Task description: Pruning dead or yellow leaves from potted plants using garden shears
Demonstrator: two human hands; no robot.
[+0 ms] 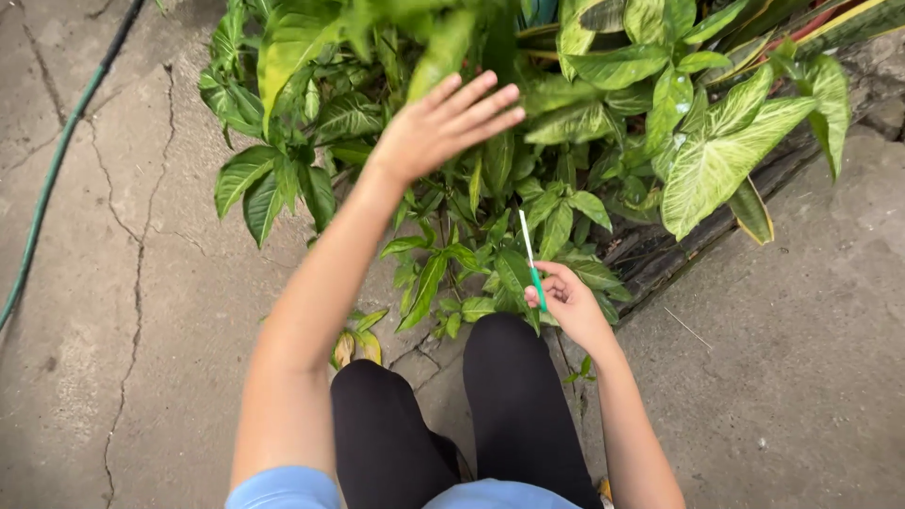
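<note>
- The left hand reaches into the upper middle of the frame with its fingers stretched flat and nearly together, holding nothing, resting on or just above the leaves of the plants.
- The right hand sits lower, just right of centre, its fingers curled around a thin tool with a green handle and a pale upper part that points up into the foliage; I cannot tell whether it is a blade or a stick.
- Judging from the pose, the step in hand is parting the leaves to work at the stems with the tool. To do it well, the flat hand should press the big leaves aside gently rather than bend them, and the tip should stay in sight and clear of the other hand's fingers.
- The bed of plants fills the upper centre and upper right, with large variegated leaves to the right and smaller dark ones near the knees.
- Counted: two hands, one tool, two knees in black cloth, one green hose running down the upper left over the cracked concrete floor, and one yellowed leaf lying beside the left knee.
</note>
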